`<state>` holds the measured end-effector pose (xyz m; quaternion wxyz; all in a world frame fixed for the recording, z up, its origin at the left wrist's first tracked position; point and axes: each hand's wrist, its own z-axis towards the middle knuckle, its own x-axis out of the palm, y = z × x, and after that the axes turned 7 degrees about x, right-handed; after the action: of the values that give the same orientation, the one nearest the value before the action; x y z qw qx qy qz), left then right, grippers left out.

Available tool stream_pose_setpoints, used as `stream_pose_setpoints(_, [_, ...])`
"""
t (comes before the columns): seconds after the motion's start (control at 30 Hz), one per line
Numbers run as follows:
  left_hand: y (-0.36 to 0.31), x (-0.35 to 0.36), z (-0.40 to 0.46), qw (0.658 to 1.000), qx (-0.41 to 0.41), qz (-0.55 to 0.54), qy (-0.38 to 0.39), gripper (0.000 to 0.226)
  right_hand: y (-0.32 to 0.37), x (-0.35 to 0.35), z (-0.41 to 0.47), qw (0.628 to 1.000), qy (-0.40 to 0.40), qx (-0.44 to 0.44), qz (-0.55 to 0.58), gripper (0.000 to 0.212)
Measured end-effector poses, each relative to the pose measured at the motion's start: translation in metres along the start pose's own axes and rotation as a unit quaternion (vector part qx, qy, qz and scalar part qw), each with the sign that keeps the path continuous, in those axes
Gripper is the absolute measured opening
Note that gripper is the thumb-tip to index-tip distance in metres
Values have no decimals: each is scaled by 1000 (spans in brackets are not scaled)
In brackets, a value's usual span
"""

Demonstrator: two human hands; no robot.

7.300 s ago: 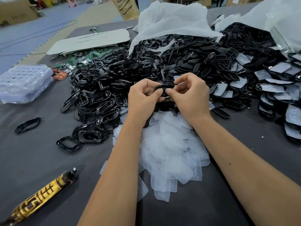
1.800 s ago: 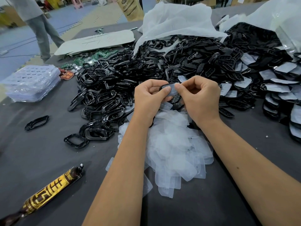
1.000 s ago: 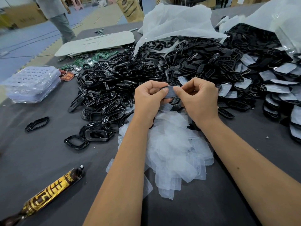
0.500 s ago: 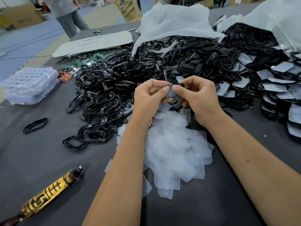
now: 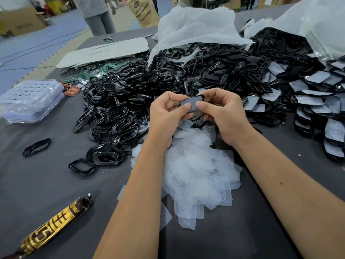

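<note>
Black frame [image 5: 193, 104] has tilted up, pinched between left hand [image 5: 164, 116] and right hand [image 5: 225, 116]

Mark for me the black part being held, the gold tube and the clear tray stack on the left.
held black part [image 5: 193, 101], head view, its grey film-covered face.
gold tube [image 5: 53, 226], head view, middle of its gold body.
clear tray stack [image 5: 31, 94], head view, its dimpled top.

head cam | worn high, faces forward-down | close over table [image 5: 46, 193] | single view
</note>
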<state>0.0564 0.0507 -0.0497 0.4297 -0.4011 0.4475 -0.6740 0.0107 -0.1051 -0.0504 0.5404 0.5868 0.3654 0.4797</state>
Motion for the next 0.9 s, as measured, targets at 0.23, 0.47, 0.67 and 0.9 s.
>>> stream_pose_setpoints(0.23, [0,1,-1,1000,-1,-21,9,21,0,1,1,1000,-2,6,-9,9])
stream_pose_setpoints(0.47, [-1,0,0,999,-9,-35,21,23,0,2,0,1000,-6,-4,-19,21])
stream_pose_setpoints(0.67, [-1,1,0,999,-10,-44,18,19,2,3,-2,1000,-2,-2,-11,16])
stream_pose_setpoints(0.9, [-2,1,0,999,-15,-32,0,16,0,4,0,999,-36,-17,-17,11])
